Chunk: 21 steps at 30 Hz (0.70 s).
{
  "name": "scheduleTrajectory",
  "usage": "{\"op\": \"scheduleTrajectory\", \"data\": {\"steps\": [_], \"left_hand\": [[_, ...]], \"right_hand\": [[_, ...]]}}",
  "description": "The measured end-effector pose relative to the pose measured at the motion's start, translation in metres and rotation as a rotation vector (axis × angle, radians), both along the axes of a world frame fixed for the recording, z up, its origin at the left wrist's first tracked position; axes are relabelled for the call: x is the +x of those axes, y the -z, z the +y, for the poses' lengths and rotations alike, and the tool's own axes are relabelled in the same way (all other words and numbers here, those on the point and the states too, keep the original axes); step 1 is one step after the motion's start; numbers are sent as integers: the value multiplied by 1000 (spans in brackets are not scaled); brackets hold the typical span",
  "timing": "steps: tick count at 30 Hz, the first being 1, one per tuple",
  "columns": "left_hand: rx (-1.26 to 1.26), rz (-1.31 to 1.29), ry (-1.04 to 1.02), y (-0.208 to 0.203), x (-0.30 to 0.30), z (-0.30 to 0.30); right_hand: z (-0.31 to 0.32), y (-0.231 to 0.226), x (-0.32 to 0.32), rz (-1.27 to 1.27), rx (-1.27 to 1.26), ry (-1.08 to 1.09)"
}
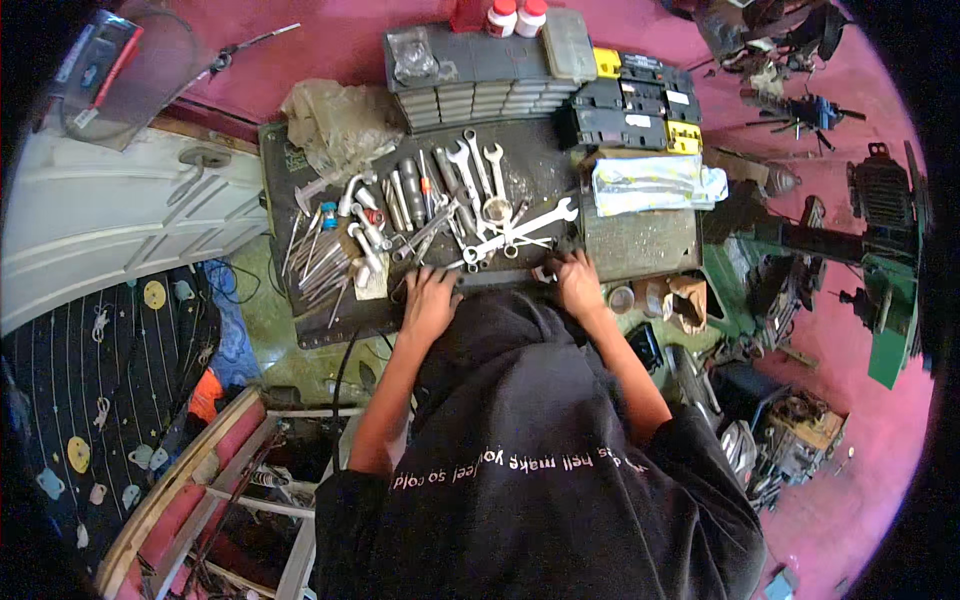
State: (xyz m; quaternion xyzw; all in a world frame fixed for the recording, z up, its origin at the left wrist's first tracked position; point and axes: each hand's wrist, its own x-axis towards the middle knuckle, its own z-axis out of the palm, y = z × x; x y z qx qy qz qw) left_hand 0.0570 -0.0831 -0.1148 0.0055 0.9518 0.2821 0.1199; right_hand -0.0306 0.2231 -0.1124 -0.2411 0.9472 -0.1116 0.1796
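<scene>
My left hand [432, 302] rests at the near edge of the dark work table [316, 318], fingers spread and holding nothing I can see. To its right, my right hand [578, 284] lies on the same edge with its fingers reaching forward. A large combination wrench [525, 231] lies slanted just beyond the hands. More wrenches [467, 172] point away from me behind it. Screwdrivers [411, 190] lie left of these. Socket tools [368, 232] and a heap of thin metal tools [325, 266] cover the left part of the table.
A small-drawer cabinet [480, 100] stands at the back, beside a crumpled plastic bag [340, 125]. Black and yellow cases [630, 105] are stacked to its right. A plastic-wrapped package [655, 185] lies on a board [640, 245]. White door [120, 220] at left; green machine [885, 290] at right.
</scene>
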Motion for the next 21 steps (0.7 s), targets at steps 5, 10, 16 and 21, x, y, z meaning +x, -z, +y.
{"op": "scheduleTrajectory", "data": {"steps": [5,10,16,21], "left_hand": [[-62,72,104,19,-9,-1],[-83,159,147,21,-12,-1],[-8,214,205,34,-14,-7],[87,207,199,47,-3,-6]], "right_hand": [[0,8,15,139,95,114],[-9,3,20,220,60,385],[-5,38,15,244,1,442],[-4,46,14,275,-4,504]]}}
